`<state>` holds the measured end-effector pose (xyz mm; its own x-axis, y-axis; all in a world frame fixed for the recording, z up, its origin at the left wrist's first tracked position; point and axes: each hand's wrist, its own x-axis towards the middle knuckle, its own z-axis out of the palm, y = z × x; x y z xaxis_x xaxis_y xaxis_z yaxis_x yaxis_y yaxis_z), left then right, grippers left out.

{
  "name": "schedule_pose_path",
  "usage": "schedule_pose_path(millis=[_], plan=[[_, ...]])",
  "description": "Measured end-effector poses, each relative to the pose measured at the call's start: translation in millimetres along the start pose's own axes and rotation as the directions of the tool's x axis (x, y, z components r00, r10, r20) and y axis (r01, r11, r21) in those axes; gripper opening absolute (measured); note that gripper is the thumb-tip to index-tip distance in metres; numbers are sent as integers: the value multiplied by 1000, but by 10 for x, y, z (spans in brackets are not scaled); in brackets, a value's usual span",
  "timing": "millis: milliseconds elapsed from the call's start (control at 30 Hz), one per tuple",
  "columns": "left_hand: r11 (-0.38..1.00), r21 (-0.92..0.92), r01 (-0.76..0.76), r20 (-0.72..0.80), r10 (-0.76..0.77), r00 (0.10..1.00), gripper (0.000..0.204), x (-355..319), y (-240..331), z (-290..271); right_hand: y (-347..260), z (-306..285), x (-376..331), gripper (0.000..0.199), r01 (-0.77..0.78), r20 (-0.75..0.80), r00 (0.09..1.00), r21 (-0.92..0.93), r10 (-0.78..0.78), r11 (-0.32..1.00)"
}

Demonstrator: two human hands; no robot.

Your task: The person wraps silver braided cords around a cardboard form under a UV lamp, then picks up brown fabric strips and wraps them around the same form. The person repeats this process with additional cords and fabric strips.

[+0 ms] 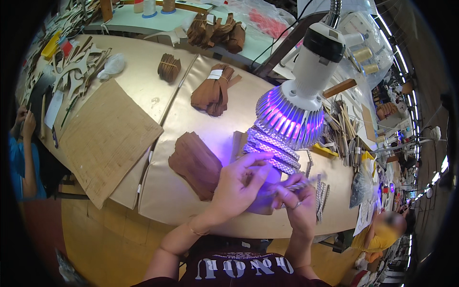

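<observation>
Low in the centre of the frame, the left hand [237,184] and right hand [299,203] pinch together one glittery strip [306,183] under the purple lamp [291,119]. Judged step: inspecting it; next it needs steady turning. More strips [272,150] lie behind.

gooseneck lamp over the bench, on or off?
On. The lamp head glows violet between its fins, and purple light falls on the glittery strips and both hands below.

The left hand [237,184] covers most of the brown piece [262,203] near the table's [181,201] front edge. The thin thing in the right hand [299,208] is blurred. The lamp [299,103] hides the table behind it.
</observation>
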<state>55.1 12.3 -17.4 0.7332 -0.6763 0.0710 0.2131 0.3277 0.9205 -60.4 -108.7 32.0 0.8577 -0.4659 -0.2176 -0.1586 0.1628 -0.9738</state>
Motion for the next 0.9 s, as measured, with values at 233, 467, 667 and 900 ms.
schedule_pose_path(millis=[233, 467, 667, 900], plan=[[949, -150, 278, 218, -242, 945, 25, -176, -60, -92, 61, 94, 68, 24, 183, -287, 953, 283, -99, 941], [943, -132, 304, 186, -278, 942, 19, -214, -101, -89, 144, 9, -97, 42, 284, -427, 790, -380, -439, 880], [993, 121, -6, 212, -20, 977, 13, -404, -59, -108, -176, -170, -258, 46, 279, 144, 641, -959, -754, 54], [931, 365, 11, -216, 74, 974, 25, -428, -334, -63, -93, 77, -190, 6, 132, 0, 967, -855, -254, 502]])
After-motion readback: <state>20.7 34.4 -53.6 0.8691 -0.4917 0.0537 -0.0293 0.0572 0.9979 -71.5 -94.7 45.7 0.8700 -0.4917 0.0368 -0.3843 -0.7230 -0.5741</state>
